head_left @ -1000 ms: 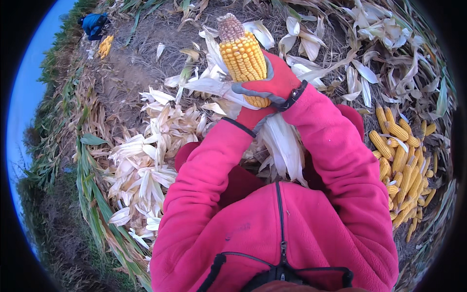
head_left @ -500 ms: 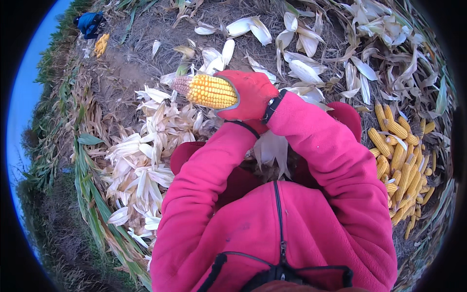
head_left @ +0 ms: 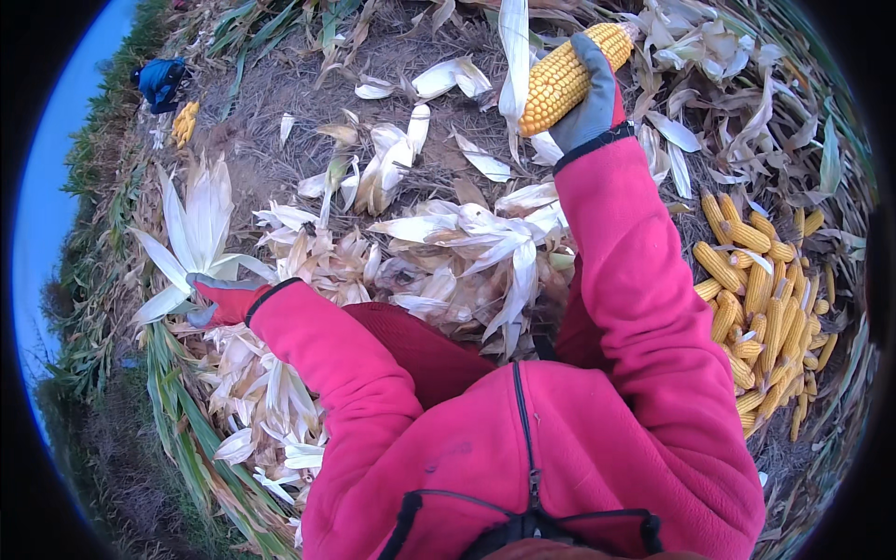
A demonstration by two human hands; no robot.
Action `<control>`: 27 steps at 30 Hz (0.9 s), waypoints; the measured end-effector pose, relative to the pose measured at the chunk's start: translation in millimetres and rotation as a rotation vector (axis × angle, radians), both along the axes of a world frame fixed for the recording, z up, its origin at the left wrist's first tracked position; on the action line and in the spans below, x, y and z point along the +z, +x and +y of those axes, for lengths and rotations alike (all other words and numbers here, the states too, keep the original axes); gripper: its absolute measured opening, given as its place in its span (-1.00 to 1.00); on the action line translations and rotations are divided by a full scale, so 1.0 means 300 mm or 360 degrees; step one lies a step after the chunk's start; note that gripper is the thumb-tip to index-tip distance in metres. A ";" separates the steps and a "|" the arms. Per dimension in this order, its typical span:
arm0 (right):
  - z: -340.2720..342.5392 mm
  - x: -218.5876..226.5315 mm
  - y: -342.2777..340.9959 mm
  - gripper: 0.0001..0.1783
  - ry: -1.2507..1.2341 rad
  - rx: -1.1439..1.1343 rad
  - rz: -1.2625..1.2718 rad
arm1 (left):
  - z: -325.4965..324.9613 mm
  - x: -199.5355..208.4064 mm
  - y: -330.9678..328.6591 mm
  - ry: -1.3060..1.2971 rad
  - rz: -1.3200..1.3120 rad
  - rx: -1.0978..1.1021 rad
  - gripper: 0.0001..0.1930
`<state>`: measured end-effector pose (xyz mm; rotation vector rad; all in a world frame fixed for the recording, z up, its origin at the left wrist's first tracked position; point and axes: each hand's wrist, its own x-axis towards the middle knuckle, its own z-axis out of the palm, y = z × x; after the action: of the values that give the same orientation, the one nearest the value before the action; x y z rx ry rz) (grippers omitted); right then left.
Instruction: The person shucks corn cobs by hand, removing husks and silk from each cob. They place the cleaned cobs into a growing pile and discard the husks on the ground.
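My right hand, in a red and grey glove, is raised at the upper right and wrapped round a husked yellow corn cob. A long pale husk leaf stands beside the cob's lower end. Out to the left is my left hand, gloved alike, its thumb and fingers apart. A splayed whitish corn husk spreads just beyond that hand, one leaf overlapping or touching the fingers; no firm grip on it shows.
A pile of husked corn cobs lies on my right. Loose husks cover the ground between and beside my legs. Green and dry stalks line the left side. Far left, a person in blue is beside a small heap of cobs.
My hands, together on the cob before, have parted. The right has carried the cob up and right; the left has swung out left, where a splayed husk now shows beside it.
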<state>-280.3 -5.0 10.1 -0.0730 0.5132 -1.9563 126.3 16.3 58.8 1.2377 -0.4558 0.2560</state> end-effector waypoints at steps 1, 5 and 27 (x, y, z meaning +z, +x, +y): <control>0.002 0.001 0.017 -0.62 -0.0016 0.0032 0.0042 | -0.006 -0.010 0.002 0.0178 -0.0395 0.0142 -0.39; 0.000 -0.045 0.078 -0.63 0.0027 0.0180 0.0226 | -0.059 -0.151 -0.263 0.0192 -0.0929 -0.1012 -0.36; 0.057 0.050 0.174 -0.32 -0.0798 0.0831 0.0754 | -0.165 -0.119 -0.462 0.0384 0.1087 -0.2779 -0.52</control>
<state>-228.0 11.9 25.2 -0.9133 0.2523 -1.4991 -12.3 -33.3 23.0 0.6945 -0.7953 -1.6725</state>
